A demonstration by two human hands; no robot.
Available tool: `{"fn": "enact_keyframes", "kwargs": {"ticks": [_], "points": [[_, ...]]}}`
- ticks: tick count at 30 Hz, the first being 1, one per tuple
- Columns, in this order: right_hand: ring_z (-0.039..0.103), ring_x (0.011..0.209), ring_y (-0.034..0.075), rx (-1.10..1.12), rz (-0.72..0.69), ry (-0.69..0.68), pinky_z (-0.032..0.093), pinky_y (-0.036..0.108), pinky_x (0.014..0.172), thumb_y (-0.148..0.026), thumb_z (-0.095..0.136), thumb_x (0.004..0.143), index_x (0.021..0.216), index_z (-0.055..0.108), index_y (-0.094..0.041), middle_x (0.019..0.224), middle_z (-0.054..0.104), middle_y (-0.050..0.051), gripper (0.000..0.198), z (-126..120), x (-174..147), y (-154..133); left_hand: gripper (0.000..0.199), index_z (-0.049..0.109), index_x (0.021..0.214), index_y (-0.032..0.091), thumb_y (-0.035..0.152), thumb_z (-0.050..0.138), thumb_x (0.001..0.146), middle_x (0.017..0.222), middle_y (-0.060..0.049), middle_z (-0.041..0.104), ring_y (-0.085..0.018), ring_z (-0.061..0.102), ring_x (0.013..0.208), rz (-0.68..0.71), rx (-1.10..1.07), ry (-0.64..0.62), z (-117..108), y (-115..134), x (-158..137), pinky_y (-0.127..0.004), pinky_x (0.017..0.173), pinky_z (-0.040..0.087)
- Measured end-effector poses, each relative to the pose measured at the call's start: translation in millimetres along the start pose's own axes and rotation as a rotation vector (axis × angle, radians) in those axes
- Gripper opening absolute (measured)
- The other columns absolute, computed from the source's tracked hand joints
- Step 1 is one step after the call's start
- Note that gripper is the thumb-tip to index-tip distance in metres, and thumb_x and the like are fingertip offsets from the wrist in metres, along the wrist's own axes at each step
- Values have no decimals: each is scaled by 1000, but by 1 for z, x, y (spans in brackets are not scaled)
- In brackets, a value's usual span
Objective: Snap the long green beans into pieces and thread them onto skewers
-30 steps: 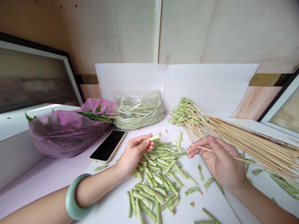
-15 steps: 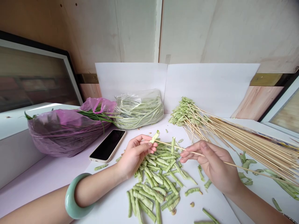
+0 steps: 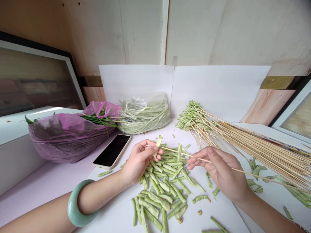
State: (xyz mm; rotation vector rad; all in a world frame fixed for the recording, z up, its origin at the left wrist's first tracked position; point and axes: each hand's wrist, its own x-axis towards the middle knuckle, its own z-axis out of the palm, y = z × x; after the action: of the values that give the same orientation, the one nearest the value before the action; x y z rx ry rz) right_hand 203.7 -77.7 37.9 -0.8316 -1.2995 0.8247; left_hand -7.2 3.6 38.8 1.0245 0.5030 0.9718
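Note:
My left hand (image 3: 143,159) pinches a short piece of green bean (image 3: 158,142) between thumb and fingers. The tip of a thin bamboo skewer (image 3: 201,159) meets that piece; whether it has pierced through I cannot tell. Another bean piece (image 3: 179,151) sits crosswise on the skewer, between the two hands. My right hand (image 3: 222,170) is closed on the skewer's shaft, which runs out to the right past the wrist. Beneath both hands lies a heap of cut bean pieces (image 3: 167,189) on white paper.
At the back right, skewers loaded with beans (image 3: 194,118) lie beside a bundle of bare skewers (image 3: 262,147). A phone (image 3: 112,151), a purple bag of greens (image 3: 70,139) and a clear bag of long beans (image 3: 145,115) are on the left. Bean scraps (image 3: 256,170) lie right.
The bean piece in my left hand has shifted slightly left and stands more upright against the skewer tip. My right hand has barely moved.

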Motion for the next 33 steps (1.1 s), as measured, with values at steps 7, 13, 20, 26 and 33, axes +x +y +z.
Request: {"fn": "enact_keyframes", "kwargs": {"ticks": [7,13,20,26,33], "points": [[72,63,23,-12,2,1,61,35,65,-42,55,92,80,74,-23,74,74,7,30,2,1,-1,25,60,73,13,24,81,66,78,-9,73,-12,65,64,-2,17,43,1,0,0,-21,64,47],[73,65,24,-2,45,-27,62,37,67,-45,57,91,80,75,-24,75,75,6,30,2,2,-2,27,59,70,14,23,83,64,79,-9,74,-13,67,68,-10,16,50,1,-1,0,-22,69,50],[73,64,24,56,68,-31,63,36,64,-45,58,89,77,74,-20,73,76,7,32,4,2,0,27,60,72,14,23,84,62,77,-7,74,-15,69,67,-36,24,2,0,-3,0,-25,70,53],[74,66,23,152,93,-47,62,34,65,-44,60,89,78,73,-19,74,76,8,31,9,2,1,25,61,70,14,19,84,62,77,-9,75,-14,69,64,-63,-26,-58,-1,-3,-1,-24,68,53],[74,66,21,252,146,-60,61,33,67,-42,61,89,77,73,-20,75,77,7,28,16,0,2,20,64,67,14,15,83,62,76,-8,75,-12,68,64,-133,-103,-110,1,-1,-3,-21,67,52]]}}
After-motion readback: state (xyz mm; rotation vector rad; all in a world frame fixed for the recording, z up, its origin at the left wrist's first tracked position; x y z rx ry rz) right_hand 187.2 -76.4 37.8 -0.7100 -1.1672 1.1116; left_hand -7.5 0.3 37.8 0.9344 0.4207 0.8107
